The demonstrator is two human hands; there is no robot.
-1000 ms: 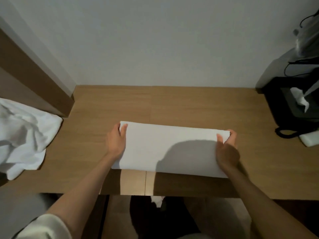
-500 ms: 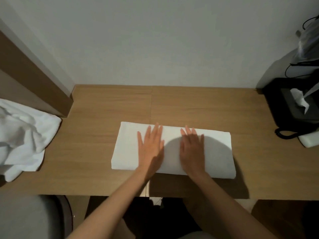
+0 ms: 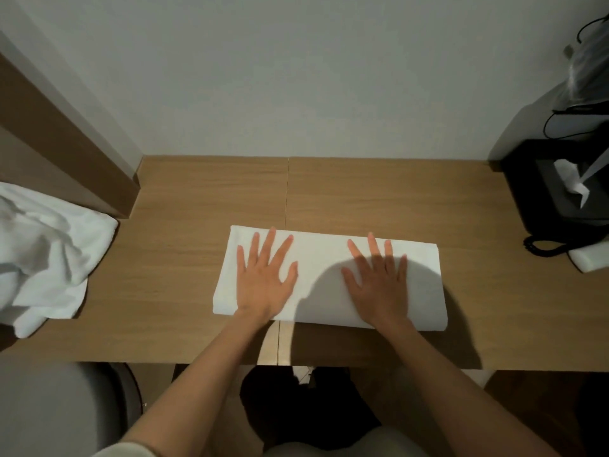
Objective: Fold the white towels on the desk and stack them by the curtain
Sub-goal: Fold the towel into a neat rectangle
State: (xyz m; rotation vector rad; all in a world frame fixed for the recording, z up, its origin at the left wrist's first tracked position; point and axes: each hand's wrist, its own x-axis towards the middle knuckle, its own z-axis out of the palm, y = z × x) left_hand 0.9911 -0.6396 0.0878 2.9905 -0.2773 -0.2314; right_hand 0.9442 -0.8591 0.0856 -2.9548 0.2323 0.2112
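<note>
A white towel (image 3: 324, 258), folded into a long rectangle, lies across the middle of the wooden desk (image 3: 379, 199). My left hand (image 3: 265, 275) presses flat on its left half with the fingers spread. My right hand (image 3: 379, 278) lies flat on its right half, fingers straight and spread too. A heap of crumpled white towels (image 3: 46, 258) sits at the desk's left end. No curtain is plainly in view.
A black tissue box (image 3: 560, 192) with a white tissue sticking out stands at the right end, with a coiled black cord (image 3: 543, 249) and a small white object (image 3: 593, 257) beside it. A brown panel (image 3: 66, 153) borders the left. A plain wall stands behind the desk.
One second ago my hands pinched the towel's two ends. They then came to its centre flat, and have now slid apart toward the left and right halves.
</note>
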